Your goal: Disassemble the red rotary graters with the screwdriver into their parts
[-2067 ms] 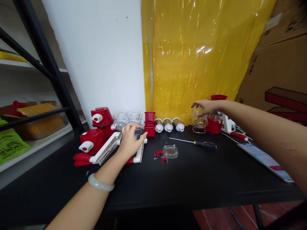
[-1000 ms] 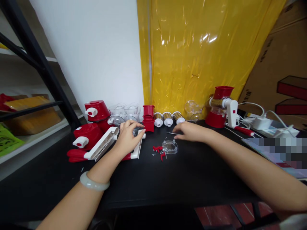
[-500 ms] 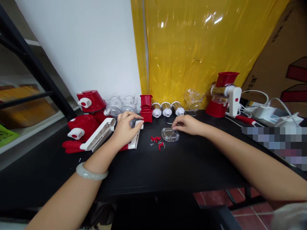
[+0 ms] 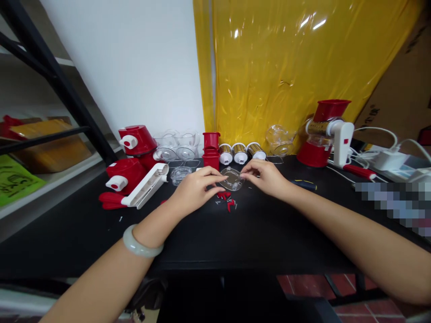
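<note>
A clear round plastic cover [image 4: 232, 179] is tilted up over the table's middle. My right hand [image 4: 264, 177] pinches its right edge between thumb and fingers. At the cover's left edge is my left hand [image 4: 198, 186], thumb and fingers apart; whether a fingertip touches the plastic I cannot tell. Just below the cover lie small red plastic parts [image 4: 230, 204] and several tiny screws. A second clear plastic cover [image 4: 181, 174] rests behind my left hand. Beyond my right wrist lies a dark screwdriver [image 4: 305, 184], partly hidden by it.
White crank handles with red grips [image 4: 146, 186] and red grater bodies [image 4: 129, 172] stand at left. Behind are clear cups [image 4: 177, 146], red hoppers [image 4: 211, 150] and grater drums [image 4: 239, 153]. An assembled rotary grater [image 4: 318, 139] and white cables [image 4: 387, 157] occupy the right.
My left hand has moved from the white handle toward the middle, beside the clear cover. My right hand has raised and tilted that cover. The view has shifted slightly left.
</note>
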A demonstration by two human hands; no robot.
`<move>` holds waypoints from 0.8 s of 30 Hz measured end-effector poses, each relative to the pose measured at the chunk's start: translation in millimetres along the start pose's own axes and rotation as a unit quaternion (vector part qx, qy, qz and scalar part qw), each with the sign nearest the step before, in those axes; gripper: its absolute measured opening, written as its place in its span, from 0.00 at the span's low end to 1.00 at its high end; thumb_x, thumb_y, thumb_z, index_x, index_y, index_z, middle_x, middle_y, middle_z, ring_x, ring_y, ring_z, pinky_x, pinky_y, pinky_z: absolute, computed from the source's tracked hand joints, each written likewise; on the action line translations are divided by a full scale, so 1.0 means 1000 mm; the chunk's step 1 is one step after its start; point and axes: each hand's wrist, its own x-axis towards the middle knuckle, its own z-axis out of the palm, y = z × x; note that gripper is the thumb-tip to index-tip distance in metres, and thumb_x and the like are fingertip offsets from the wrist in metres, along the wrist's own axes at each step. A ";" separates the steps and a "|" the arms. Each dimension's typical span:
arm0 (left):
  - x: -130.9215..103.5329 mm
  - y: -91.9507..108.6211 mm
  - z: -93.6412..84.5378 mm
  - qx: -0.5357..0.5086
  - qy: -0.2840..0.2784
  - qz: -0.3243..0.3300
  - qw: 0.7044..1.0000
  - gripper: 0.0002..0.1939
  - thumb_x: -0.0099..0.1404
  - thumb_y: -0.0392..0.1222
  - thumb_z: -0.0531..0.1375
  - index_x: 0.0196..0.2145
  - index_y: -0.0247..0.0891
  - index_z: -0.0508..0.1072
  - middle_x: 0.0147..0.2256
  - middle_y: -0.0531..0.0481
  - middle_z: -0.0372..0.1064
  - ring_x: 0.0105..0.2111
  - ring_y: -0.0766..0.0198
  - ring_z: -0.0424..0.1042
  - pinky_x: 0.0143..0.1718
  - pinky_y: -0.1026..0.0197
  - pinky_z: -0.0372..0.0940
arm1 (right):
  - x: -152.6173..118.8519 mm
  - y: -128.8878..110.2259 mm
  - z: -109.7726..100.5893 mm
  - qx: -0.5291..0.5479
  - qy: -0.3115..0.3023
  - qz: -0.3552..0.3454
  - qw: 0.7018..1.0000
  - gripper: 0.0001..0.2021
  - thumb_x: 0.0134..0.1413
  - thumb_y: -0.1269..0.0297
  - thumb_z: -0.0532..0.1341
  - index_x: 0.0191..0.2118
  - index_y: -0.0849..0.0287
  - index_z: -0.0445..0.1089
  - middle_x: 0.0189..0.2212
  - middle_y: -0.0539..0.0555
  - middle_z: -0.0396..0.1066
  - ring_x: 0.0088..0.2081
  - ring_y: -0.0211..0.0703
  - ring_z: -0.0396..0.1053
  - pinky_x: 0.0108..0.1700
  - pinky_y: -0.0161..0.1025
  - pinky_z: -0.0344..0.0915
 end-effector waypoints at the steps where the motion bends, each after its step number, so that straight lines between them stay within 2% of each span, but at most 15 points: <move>1: -0.001 -0.002 0.000 0.006 0.012 0.006 1.000 0.14 0.66 0.43 0.61 0.49 0.43 0.76 0.45 0.45 0.73 0.40 0.61 0.75 0.45 0.55 0.71 | 0.000 -0.002 0.001 0.005 0.002 -0.003 1.000 0.09 0.57 0.58 0.62 0.33 0.59 0.73 0.29 0.53 0.72 0.30 0.39 0.69 0.33 0.38 0.67; 4: -0.002 -0.007 0.000 0.017 0.027 0.029 0.999 0.12 0.67 0.39 0.59 0.47 0.42 0.78 0.48 0.43 0.73 0.45 0.59 0.75 0.47 0.55 0.71 | -0.001 -0.006 0.005 0.031 0.017 0.001 0.999 0.09 0.56 0.57 0.63 0.32 0.58 0.72 0.29 0.53 0.72 0.29 0.40 0.70 0.32 0.38 0.68; 8: -0.001 -0.009 -0.003 0.009 0.047 0.041 0.998 0.11 0.68 0.39 0.58 0.44 0.43 0.79 0.46 0.46 0.76 0.44 0.61 0.76 0.48 0.56 0.71 | -0.002 -0.010 0.012 0.052 0.022 0.023 0.998 0.11 0.57 0.56 0.61 0.32 0.58 0.71 0.29 0.54 0.73 0.28 0.40 0.70 0.33 0.39 0.69; 10: 0.000 -0.011 -0.007 0.008 0.086 0.015 0.996 0.10 0.67 0.40 0.58 0.42 0.43 0.80 0.42 0.48 0.79 0.41 0.61 0.77 0.47 0.56 0.72 | -0.004 -0.012 0.013 0.067 0.018 0.029 0.997 0.11 0.60 0.56 0.59 0.34 0.58 0.71 0.29 0.54 0.73 0.30 0.41 0.72 0.34 0.39 0.70; 13: 0.002 -0.021 -0.019 0.020 0.146 -0.061 0.987 0.09 0.65 0.42 0.61 0.38 0.41 0.81 0.38 0.48 0.80 0.38 0.59 0.78 0.43 0.56 0.73 | -0.007 -0.011 0.009 0.052 0.006 0.009 0.999 0.10 0.62 0.58 0.56 0.39 0.57 0.72 0.32 0.55 0.75 0.33 0.42 0.74 0.38 0.40 0.71; 16: -0.001 -0.041 -0.039 0.020 0.162 -0.118 0.979 0.09 0.61 0.45 0.63 0.34 0.40 0.81 0.39 0.45 0.79 0.38 0.57 0.78 0.39 0.55 0.75 | -0.009 -0.003 0.003 -0.030 -0.033 -0.030 0.999 0.11 0.63 0.60 0.55 0.42 0.56 0.73 0.40 0.57 0.76 0.42 0.46 0.74 0.47 0.45 0.70; 19: -0.007 -0.063 -0.055 -0.005 0.156 -0.167 0.973 0.09 0.57 0.44 0.65 0.31 0.37 0.81 0.40 0.43 0.78 0.37 0.56 0.78 0.40 0.53 0.75 | -0.011 0.012 0.004 -0.077 -0.100 -0.037 0.991 0.15 0.64 0.61 0.52 0.48 0.56 0.74 0.50 0.59 0.73 0.53 0.50 0.71 0.57 0.50 0.65; 24: -0.016 -0.083 -0.064 -0.054 0.157 -0.239 0.957 0.07 0.51 0.42 0.66 0.27 0.35 0.77 0.37 0.42 0.79 0.37 0.54 0.78 0.42 0.51 0.74 | -0.013 0.026 0.017 -0.065 -0.193 -0.017 0.979 0.21 0.67 0.59 0.49 0.56 0.60 0.70 0.60 0.61 0.66 0.63 0.50 0.60 0.65 0.52 0.56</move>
